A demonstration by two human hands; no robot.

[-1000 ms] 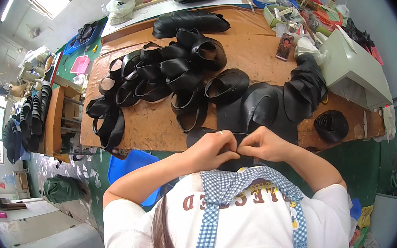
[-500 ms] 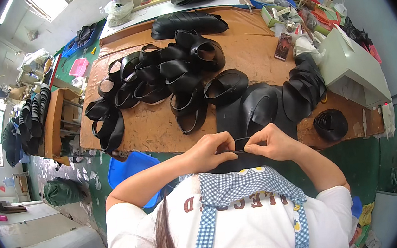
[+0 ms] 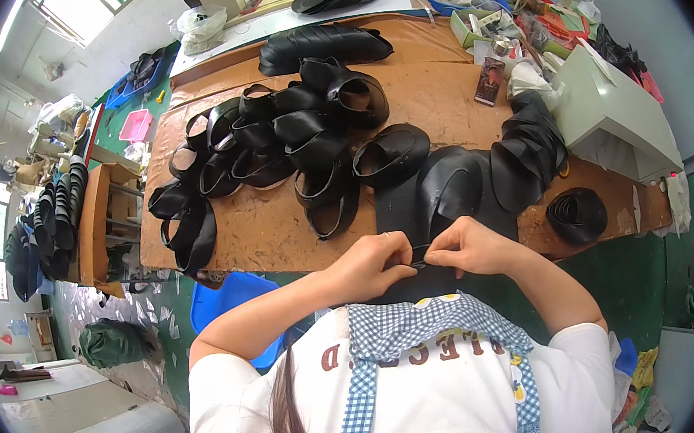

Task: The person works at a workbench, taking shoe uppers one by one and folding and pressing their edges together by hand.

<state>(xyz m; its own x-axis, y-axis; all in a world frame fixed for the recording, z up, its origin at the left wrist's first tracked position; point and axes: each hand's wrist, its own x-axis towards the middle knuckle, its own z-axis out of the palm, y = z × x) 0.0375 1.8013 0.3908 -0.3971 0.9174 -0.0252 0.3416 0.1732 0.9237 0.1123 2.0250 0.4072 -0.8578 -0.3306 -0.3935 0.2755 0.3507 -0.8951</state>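
Observation:
In front of my body, at the table's near edge, my left hand (image 3: 375,265) pinches a thin black edge between thumb and fingers. My right hand (image 3: 470,246) pinches close beside it, fingertips nearly meeting the left's. What they hold looks like the edge of a black leather-like shoe upper (image 3: 450,182), whose rounded part lies just beyond my fingers. Whether the pinched edge belongs to that same piece is partly hidden. Under it lies a flat black mat (image 3: 393,212). A looped black upper (image 3: 392,154) stands just beyond the mat's far left corner.
Many looped black pieces (image 3: 258,133) cover the brown table (image 3: 255,226) at left. Stacked black pieces (image 3: 526,151) and a coiled black roll (image 3: 576,217) lie at right, near a phone (image 3: 490,81) and a pale box (image 3: 615,112). A blue bin (image 3: 225,301) stands below the front edge.
My right hand has shifted slightly left, bringing its fingertips closer to my left hand's. Both hands keep their pinch. The view has tilted a little.

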